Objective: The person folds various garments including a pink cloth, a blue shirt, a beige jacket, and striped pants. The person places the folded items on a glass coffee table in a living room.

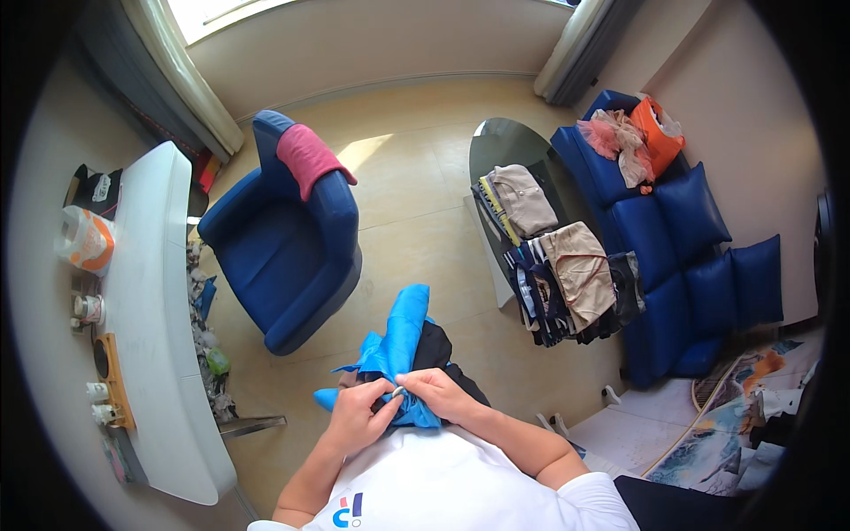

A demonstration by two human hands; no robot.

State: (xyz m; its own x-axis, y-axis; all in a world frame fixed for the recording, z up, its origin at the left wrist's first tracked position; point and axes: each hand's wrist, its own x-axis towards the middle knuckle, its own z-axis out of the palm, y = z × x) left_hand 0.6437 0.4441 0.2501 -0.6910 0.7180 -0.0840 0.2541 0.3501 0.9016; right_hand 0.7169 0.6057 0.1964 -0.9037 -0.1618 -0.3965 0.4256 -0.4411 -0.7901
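Observation:
In front of my white shirt, both hands are closed on a bunched piece of bright blue, shiny material [405, 336]; whether it is a bag or a garment I cannot tell. My left hand [361, 414] pinches it from the left, thumb and fingers pressed together. Close against it, my right hand [436, 396] grips the gathered part from the right. A small greyish loop [397, 391] shows between the fingertips. One blue end points up and away from me, another sticks out at the left. Black cloth [436, 350] shows behind the blue material, partly hidden by it.
Ahead on the left stands a blue armchair [282, 252] with a pink cloth [312, 161] over its back. Stacked folded clothes [575, 274] lie on a dark glass table [498, 142]. Beyond is a blue sofa [651, 243]. A long white table [155, 327] runs along the left.

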